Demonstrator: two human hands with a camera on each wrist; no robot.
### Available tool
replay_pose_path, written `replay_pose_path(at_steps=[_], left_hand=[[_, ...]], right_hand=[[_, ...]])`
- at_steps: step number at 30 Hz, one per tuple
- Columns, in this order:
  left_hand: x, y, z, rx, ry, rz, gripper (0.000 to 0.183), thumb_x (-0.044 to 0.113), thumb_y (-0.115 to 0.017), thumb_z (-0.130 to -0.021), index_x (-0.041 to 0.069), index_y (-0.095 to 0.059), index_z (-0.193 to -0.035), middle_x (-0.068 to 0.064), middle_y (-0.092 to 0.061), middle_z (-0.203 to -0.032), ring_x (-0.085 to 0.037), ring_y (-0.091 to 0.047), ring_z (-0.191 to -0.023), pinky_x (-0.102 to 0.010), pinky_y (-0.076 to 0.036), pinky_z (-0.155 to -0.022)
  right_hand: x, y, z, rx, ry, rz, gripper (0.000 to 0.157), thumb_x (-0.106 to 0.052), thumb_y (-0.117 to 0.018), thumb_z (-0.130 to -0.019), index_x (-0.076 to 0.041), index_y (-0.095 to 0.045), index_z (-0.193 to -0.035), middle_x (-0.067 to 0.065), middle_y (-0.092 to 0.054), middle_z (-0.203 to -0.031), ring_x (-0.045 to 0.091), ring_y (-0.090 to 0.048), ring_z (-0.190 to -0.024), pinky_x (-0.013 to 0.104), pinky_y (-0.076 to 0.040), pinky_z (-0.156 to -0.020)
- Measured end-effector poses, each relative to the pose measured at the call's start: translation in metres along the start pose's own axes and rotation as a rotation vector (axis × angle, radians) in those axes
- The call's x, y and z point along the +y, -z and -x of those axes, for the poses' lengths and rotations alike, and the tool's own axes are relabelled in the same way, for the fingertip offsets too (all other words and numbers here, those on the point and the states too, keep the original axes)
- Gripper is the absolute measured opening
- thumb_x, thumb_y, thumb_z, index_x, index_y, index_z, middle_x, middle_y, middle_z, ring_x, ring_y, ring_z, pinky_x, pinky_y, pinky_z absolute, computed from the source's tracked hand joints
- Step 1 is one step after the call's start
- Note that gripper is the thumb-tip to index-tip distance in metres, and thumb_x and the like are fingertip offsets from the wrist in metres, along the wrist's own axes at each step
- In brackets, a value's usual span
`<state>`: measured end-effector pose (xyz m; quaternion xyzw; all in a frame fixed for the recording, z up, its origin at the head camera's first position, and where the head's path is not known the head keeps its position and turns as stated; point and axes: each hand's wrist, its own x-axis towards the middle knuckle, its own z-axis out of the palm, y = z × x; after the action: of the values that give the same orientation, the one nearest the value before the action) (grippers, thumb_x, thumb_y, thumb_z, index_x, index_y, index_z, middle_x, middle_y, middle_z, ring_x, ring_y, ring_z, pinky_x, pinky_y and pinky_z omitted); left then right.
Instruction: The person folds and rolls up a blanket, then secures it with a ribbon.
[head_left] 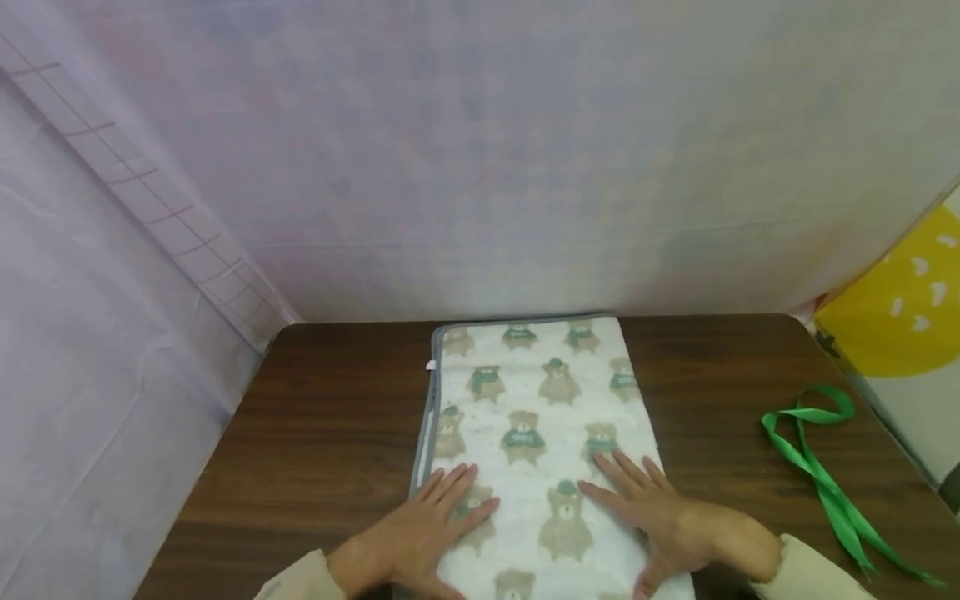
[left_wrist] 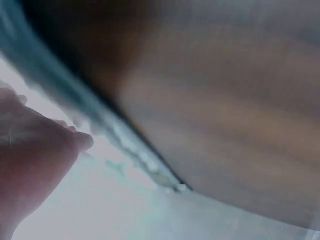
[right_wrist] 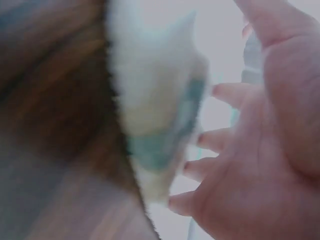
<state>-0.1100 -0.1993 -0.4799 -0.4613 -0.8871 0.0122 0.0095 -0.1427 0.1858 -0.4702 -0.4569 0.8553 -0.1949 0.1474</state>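
Note:
A folded white blanket (head_left: 558, 433), printed with tan bears in green and trimmed in grey, lies lengthwise on a brown wooden table (head_left: 330, 408). My left hand (head_left: 429, 533) rests on its left side with fingers spread and pointing forward. Across from it, my right hand (head_left: 660, 521) lies on the right side, fingers also straight and spread. Neither hand grips the cloth. In the left wrist view, the grey edging (left_wrist: 75, 85) runs beside the left hand (left_wrist: 35, 145). The right wrist view shows the right hand (right_wrist: 250, 170) open beside the blurred blanket edge (right_wrist: 155, 125).
A long green ribbon (head_left: 828, 492) lies loosely looped on the table's right side. Pale fabric sheets (head_left: 480, 167) hang behind the table and at its left. A yellow panel with white marks (head_left: 900, 308) shows beyond the right edge.

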Motion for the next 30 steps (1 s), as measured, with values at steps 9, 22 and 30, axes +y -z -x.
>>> replay_pose_path(at_steps=[9,22,30], left_hand=[[-0.054,0.027,-0.064,-0.023,0.281,0.258,0.066,0.042,-0.046,-0.104,0.003,-0.031,-0.154,-0.026,-0.025,-0.159,-0.041,-0.017,-0.149,-0.052,-0.016,-0.121],[-0.084,0.005,-0.113,-0.071,0.505,0.439,0.065,0.047,-0.033,-0.106,0.013,-0.018,-0.159,-0.023,-0.009,-0.164,-0.037,-0.004,-0.152,-0.05,-0.006,-0.123],[-0.088,-0.006,-0.108,-0.147,0.587,0.413,0.088,0.071,-0.043,-0.093,0.029,-0.007,-0.161,-0.02,0.008,-0.164,-0.035,0.009,-0.152,-0.049,0.002,-0.122]], right_hand=[[0.02,0.033,-0.029,0.21,-0.006,0.015,0.06,-0.034,-0.067,-0.094,0.0,-0.05,-0.14,0.032,-0.041,-0.146,0.054,-0.037,-0.132,0.066,-0.031,-0.105],[0.072,0.044,-0.079,0.225,-0.109,-0.042,0.047,-0.001,-0.053,-0.098,0.011,-0.042,-0.142,0.037,-0.034,-0.148,0.055,-0.03,-0.138,0.066,-0.025,-0.111],[0.079,0.039,-0.08,0.093,-0.273,-0.073,0.069,-0.03,-0.061,-0.098,0.004,-0.033,-0.151,0.036,-0.015,-0.157,0.056,-0.008,-0.144,0.07,-0.008,-0.113]])
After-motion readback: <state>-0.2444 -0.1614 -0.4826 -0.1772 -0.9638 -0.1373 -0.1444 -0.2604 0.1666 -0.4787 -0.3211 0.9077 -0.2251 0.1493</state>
